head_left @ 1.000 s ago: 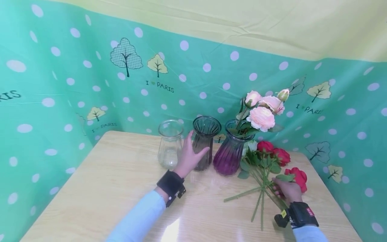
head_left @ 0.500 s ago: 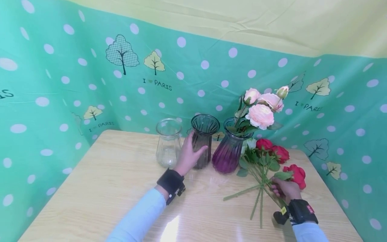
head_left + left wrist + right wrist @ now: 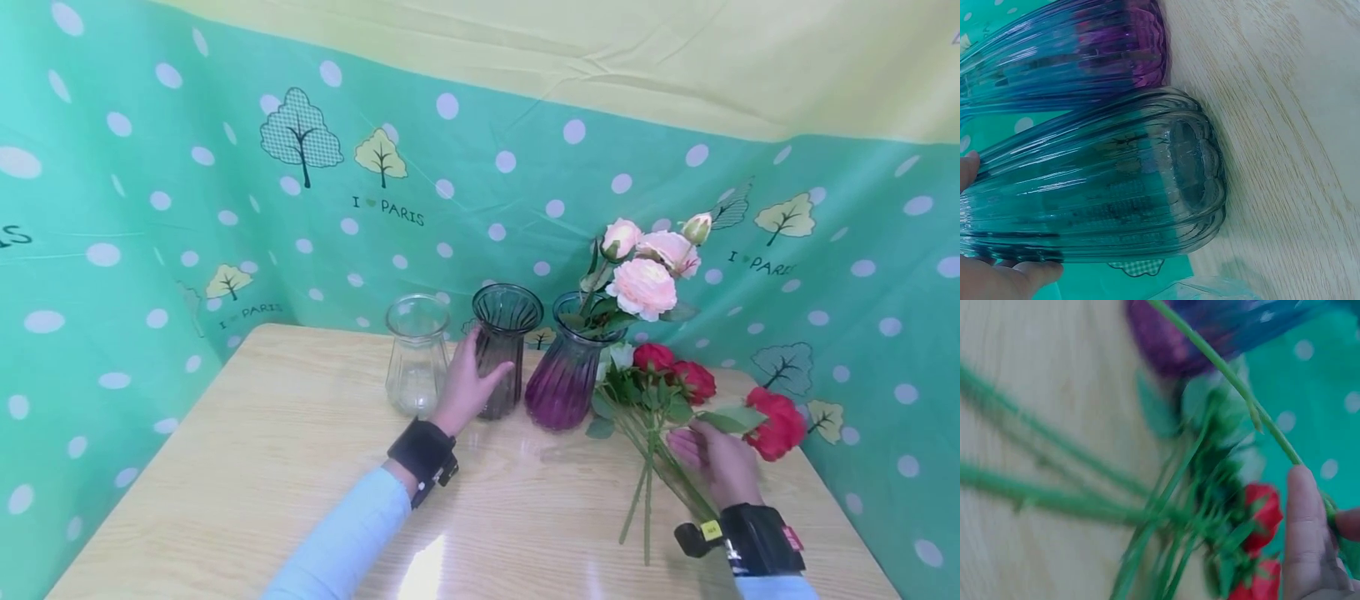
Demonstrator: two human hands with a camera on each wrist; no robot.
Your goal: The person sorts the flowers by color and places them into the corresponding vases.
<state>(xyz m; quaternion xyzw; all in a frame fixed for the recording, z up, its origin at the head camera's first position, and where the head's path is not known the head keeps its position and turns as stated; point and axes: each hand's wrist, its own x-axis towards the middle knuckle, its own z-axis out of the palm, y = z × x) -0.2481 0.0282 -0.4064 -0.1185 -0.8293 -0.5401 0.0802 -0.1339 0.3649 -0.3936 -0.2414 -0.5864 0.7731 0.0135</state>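
My left hand (image 3: 467, 385) grips the smoky grey glass vase (image 3: 501, 379), thumb on one side and fingers on the other. In the left wrist view the fluted base of that vase stands on the table, with fingertips (image 3: 1041, 273) at its side. My right hand (image 3: 723, 467) pinches a red rose (image 3: 778, 423) by its green stem (image 3: 1235, 380), just below the leaves. That bloom leans out to the right, above the table. Beneath and left of this hand lie more red roses (image 3: 693, 381) and a white flower (image 3: 619, 357), their stems crossing.
A clear glass vase (image 3: 417, 375) stands left of the grey one. To the right is a purple-tinted vase (image 3: 561, 392) holding pink flowers (image 3: 643, 288). The wooden table (image 3: 285, 467) meets a green dotted cloth (image 3: 420, 150) behind.
My right hand has lifted the red rose from the pile, and its bloom has shifted right and up. Its stem no longer lies across the others. The left hand keeps its hold on the grey vase.
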